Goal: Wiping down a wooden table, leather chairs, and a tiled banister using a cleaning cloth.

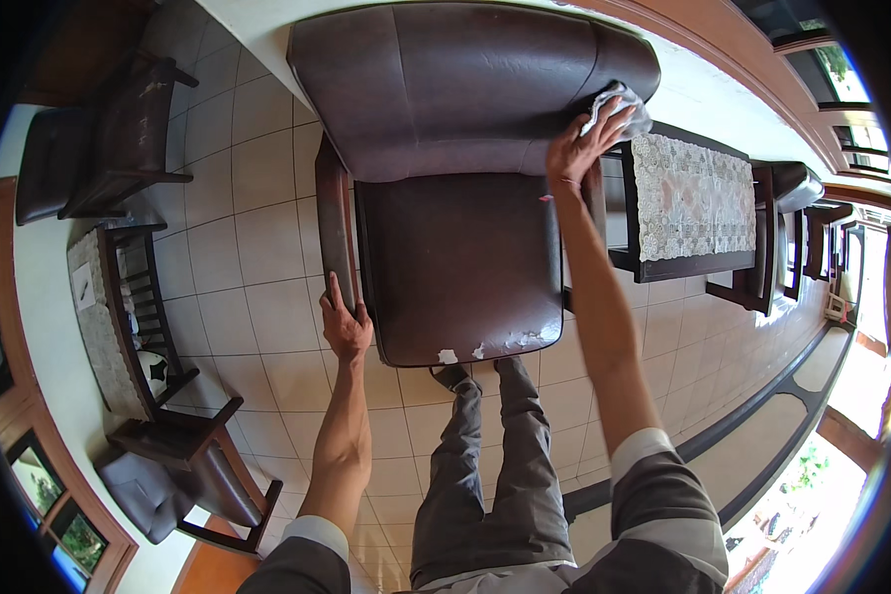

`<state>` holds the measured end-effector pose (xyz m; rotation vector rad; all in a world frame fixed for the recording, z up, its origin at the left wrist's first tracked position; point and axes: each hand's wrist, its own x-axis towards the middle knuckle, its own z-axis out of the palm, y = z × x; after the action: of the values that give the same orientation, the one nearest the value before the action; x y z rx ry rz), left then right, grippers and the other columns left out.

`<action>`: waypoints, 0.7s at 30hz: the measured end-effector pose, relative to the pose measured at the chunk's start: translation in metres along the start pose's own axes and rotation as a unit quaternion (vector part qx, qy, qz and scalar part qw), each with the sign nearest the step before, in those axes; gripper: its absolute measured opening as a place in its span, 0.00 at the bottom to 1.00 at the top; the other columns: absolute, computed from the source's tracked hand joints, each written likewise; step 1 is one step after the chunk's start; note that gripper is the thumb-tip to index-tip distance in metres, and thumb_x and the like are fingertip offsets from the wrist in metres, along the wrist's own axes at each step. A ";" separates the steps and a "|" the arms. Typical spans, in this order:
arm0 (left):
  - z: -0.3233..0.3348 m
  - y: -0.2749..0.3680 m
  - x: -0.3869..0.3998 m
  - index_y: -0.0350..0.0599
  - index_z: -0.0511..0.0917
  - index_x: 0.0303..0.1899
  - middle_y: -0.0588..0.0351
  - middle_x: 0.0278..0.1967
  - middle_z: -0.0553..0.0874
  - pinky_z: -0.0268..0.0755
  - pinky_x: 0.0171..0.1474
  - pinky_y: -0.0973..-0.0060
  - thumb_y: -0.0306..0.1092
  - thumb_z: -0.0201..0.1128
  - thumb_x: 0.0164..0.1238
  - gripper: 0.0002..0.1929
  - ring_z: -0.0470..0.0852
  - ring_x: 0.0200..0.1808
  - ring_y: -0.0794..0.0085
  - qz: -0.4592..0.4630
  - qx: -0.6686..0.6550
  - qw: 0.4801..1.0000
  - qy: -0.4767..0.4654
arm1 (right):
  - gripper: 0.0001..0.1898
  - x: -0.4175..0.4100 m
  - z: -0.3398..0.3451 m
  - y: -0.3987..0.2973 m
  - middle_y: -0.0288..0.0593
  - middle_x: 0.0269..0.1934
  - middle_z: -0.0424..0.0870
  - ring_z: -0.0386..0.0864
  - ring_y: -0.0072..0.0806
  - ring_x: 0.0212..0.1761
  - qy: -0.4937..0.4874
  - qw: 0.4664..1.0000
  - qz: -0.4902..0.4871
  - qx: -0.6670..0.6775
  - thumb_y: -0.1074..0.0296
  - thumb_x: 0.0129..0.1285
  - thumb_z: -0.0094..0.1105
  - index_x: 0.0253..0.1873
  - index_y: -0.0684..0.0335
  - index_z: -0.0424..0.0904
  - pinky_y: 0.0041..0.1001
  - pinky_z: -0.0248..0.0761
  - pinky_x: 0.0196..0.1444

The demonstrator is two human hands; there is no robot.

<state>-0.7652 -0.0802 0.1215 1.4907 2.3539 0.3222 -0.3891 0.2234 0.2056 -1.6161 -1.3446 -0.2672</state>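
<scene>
Before me stands an armchair with a brown leather-like seat [460, 260] and a padded backrest [482, 82]. Its cover is peeling along the seat's front edge. My left hand [346, 324] grips the front end of the wooden left armrest [335, 215]. At the backrest's right end, my right hand [583, 145] presses a crumpled grey-white cloth [624, 111] against the padding. The palm side and part of the cloth are hidden under the fingers. My right forearm passes over the right armrest [594, 197] and covers much of it.
A dark wooden side table [694, 271] with a lace cloth [694, 197] adjoins the chair on the right. More armchairs [765, 245] stand beyond it. Along the left wall are another table [122, 319] and two armchairs [215, 482] [119, 148]. Pale tiles [267, 245] cover the floor.
</scene>
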 end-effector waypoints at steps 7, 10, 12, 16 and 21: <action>0.004 0.001 0.002 0.63 0.56 0.82 0.43 0.58 0.75 0.85 0.49 0.53 0.40 0.68 0.70 0.42 0.83 0.54 0.44 0.018 -0.006 1.000 0.017 | 0.35 -0.082 0.084 -0.141 0.60 0.86 0.32 0.30 0.64 0.87 0.049 0.975 0.163 0.142 0.52 0.81 0.46 0.85 0.58 0.50 0.62 0.26 0.83; 0.001 0.006 -0.001 0.63 0.57 0.81 0.44 0.58 0.75 0.83 0.52 0.53 0.38 0.70 0.69 0.42 0.83 0.54 0.44 0.003 -0.020 1.000 0.005 | 0.41 -0.129 0.094 -0.214 0.64 0.85 0.40 0.35 0.75 0.84 -0.100 0.980 0.113 0.131 0.70 0.67 0.56 0.84 0.54 0.55 0.67 0.32 0.81; 0.006 0.008 0.002 0.62 0.57 0.81 0.43 0.57 0.75 0.84 0.51 0.53 0.39 0.70 0.68 0.43 0.83 0.54 0.43 0.006 -0.024 1.000 0.001 | 0.45 -0.156 0.098 -0.221 0.59 0.84 0.48 0.43 0.80 0.81 -0.210 0.972 0.028 0.100 0.76 0.59 0.60 0.83 0.44 0.59 0.69 0.38 0.80; 0.002 -0.002 0.001 0.63 0.57 0.81 0.43 0.57 0.75 0.84 0.51 0.53 0.39 0.70 0.69 0.42 0.83 0.54 0.43 0.024 -0.020 0.999 0.020 | 0.40 -0.173 0.096 -0.185 0.25 0.79 0.65 0.66 0.41 0.76 -0.331 0.903 -0.272 -0.025 0.68 0.64 0.61 0.81 0.33 0.63 0.50 0.61 0.77; 0.006 0.010 0.001 0.63 0.56 0.82 0.43 0.58 0.75 0.83 0.53 0.53 0.39 0.69 0.70 0.42 0.83 0.55 0.42 0.033 -0.031 0.998 0.033 | 0.35 -0.134 0.106 -0.099 0.10 0.78 0.65 0.63 0.10 0.76 -0.361 0.743 -0.560 -0.061 0.61 0.71 0.54 0.82 0.30 0.61 0.21 0.58 0.77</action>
<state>-0.7551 -0.0751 0.1195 1.5540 2.3247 0.4634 -0.5628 0.2122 0.1133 -0.7691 -2.8837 -0.4522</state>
